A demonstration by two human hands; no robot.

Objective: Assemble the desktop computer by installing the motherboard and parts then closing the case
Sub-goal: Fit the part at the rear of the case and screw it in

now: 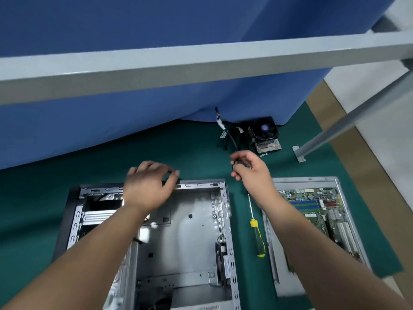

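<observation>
An open grey computer case (192, 231) lies on the green mat, its inside bare metal. My left hand (148, 187) rests over the case's far rim with fingers loosely curled; whether it grips anything is unclear. My right hand (251, 170) hovers beyond the case's far right corner and pinches a small black part (237, 162). The green motherboard (312, 209) lies on the grey side panel (348, 220) to the right, partly under my right forearm. A CPU cooler with fan (266, 134) and a bundle of black cables (232, 136) sit at the back.
A yellow-and-black screwdriver (257, 233) lies between the case and the panel. A few small screws (263, 155) lie in front of the cooler. A grey frame bar (201, 66) crosses above, with a leg foot (298, 153) at right. Blue cloth (111, 121) hangs behind.
</observation>
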